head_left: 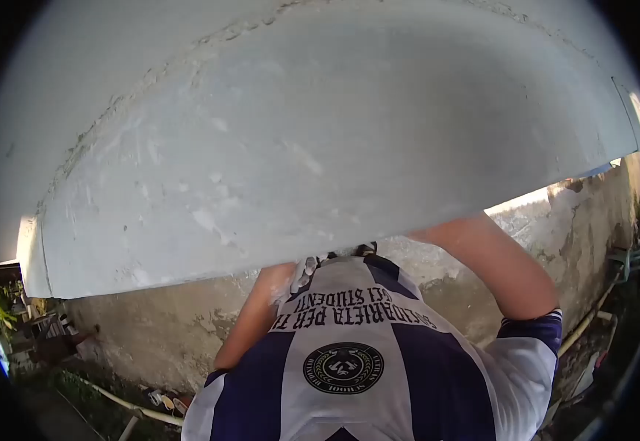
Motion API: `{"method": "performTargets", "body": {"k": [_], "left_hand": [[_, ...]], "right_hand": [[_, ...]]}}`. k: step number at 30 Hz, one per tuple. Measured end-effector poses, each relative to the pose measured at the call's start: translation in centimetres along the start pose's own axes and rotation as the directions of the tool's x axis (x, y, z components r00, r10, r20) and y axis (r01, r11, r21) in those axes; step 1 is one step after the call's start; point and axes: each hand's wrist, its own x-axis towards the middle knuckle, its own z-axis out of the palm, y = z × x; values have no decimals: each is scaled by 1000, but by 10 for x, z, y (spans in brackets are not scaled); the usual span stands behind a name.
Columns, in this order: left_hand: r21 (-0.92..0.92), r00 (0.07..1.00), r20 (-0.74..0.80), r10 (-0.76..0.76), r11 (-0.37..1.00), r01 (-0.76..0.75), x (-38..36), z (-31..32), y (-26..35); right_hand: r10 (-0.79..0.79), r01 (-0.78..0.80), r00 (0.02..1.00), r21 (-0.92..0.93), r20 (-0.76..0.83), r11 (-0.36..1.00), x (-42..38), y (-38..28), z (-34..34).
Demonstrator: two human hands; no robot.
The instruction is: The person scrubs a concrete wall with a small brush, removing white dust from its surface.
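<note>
A broad grey-white painted slab [261,147] with whitish smears fills the view in front of me, and its lower edge cuts across both of my arms. My left forearm [257,312] rises to that edge. Whitish marks cover what shows of my left hand [284,281], beside small pale shapes [308,269] that I cannot make out. From the right, my right forearm [474,250] passes behind the slab, which hides the hand. What either hand holds or touches is hidden.
Below the slab runs a worn, stained wall [151,331] with peeling patches. Pole-like rails [125,403] extend along the lower left, and another pole [581,334] stands at the right. Plants [0,305] and clutter are at the far left. A rough crack [114,106] follows the slab's upper border.
</note>
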Motion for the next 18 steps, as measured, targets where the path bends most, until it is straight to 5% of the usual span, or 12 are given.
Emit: {"method": "performTargets", "body": {"k": [5, 7, 12, 14, 18], "left_hand": [[-14, 998, -67, -22, 1000, 22, 9, 14, 32], [-28, 993, -72, -96, 995, 94, -6, 22, 23], [58, 990, 6, -138, 989, 137, 46, 72, 15], [203, 986, 50, -156, 969, 143, -7, 12, 26], [441, 972, 205, -117, 897, 15, 12, -30, 4]], "right_hand": [[39, -49, 997, -154, -69, 987, -13, 52, -27], [143, -122, 986, -219, 82, 968, -26, 54, -38], [102, -95, 992, -97, 70, 991, -31, 112, -42], [59, -58, 997, -12, 52, 998, -15, 16, -16], [-57, 50, 995, 85, 80, 995, 13, -49, 9]]}}
